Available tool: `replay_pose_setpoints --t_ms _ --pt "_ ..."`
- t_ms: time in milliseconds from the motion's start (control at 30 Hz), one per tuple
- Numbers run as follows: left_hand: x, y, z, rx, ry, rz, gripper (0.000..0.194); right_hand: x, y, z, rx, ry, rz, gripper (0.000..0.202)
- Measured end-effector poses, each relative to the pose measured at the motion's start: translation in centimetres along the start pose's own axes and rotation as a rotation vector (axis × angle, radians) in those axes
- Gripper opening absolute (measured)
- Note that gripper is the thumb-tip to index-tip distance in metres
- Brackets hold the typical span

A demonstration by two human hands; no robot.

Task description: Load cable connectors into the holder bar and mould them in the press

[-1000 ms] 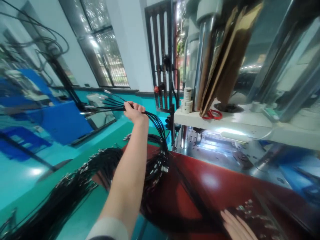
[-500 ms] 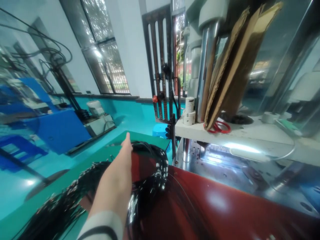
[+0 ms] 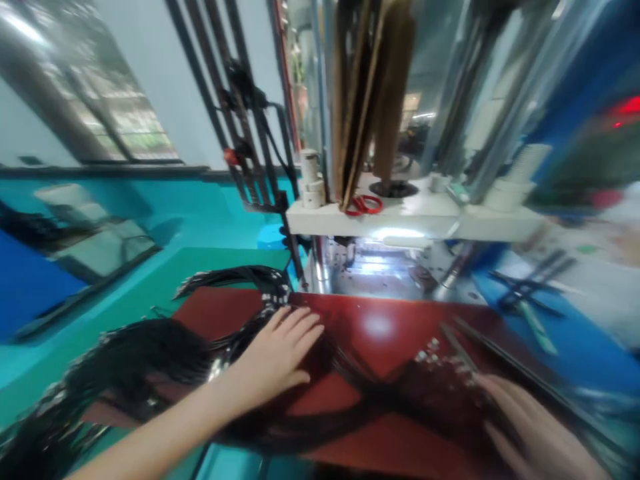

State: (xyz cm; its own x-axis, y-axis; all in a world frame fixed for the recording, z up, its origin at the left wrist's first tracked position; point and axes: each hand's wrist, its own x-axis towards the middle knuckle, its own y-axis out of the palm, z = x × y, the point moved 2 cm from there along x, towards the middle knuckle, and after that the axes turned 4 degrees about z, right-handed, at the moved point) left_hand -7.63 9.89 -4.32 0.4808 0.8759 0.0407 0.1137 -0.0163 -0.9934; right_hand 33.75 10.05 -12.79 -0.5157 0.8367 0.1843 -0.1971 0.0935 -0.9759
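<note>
My left hand (image 3: 280,350) lies flat, fingers spread, on a bundle of thin black cables (image 3: 150,360) with small metal ends, at the left of a red work surface (image 3: 380,333). A second black bundle (image 3: 430,393) crosses the red surface toward my right hand (image 3: 530,427), which is blurred at the lower right and rests with fingers apart on the cable ends. Neither hand grips anything that I can make out.
Behind the red surface stands a press machine with a lit metal bed (image 3: 375,270) and a white shelf (image 3: 415,220) holding red scissors (image 3: 364,204), cardboard sheets (image 3: 367,93) and a white spool (image 3: 310,177). Green table (image 3: 150,280) at left. Tools lie on a blue surface (image 3: 530,300).
My left hand had a handful of cables raised high, then let them go and dropped flat onto the bundle. The view swung right and down; my right hand reappeared.
</note>
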Motion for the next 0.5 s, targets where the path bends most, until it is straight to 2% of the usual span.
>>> replay_pose_setpoints --t_ms 67,133,200,267,333,400,500 --pt "0.2 1.6 -2.6 0.175 0.059 0.004 0.063 -2.1 -1.2 -0.6 -0.002 0.148 0.168 0.052" --pt "1.0 3.1 -3.8 0.263 0.103 -0.009 0.057 -3.5 -1.9 -0.4 0.032 0.238 0.322 0.055" --pt "2.1 4.4 -4.1 0.303 0.147 -0.022 0.044 -3.8 -2.4 0.4 0.065 0.292 0.396 0.053" --pt "2.9 5.2 -4.2 0.310 0.210 0.002 0.026 -3.3 -3.0 1.3 0.094 0.328 0.413 0.047" --pt "3.3 5.6 -4.4 0.292 0.279 0.056 0.013 -2.3 -3.6 1.8 0.140 0.364 0.433 0.039" --pt "3.5 5.5 -4.7 0.268 0.318 0.091 0.016 -1.2 -4.2 1.7 0.194 0.401 0.467 0.030" --pt "3.8 4.6 -5.3 0.262 0.316 0.081 0.017 0.7 -5.2 0.6 0.263 0.448 0.506 0.020"
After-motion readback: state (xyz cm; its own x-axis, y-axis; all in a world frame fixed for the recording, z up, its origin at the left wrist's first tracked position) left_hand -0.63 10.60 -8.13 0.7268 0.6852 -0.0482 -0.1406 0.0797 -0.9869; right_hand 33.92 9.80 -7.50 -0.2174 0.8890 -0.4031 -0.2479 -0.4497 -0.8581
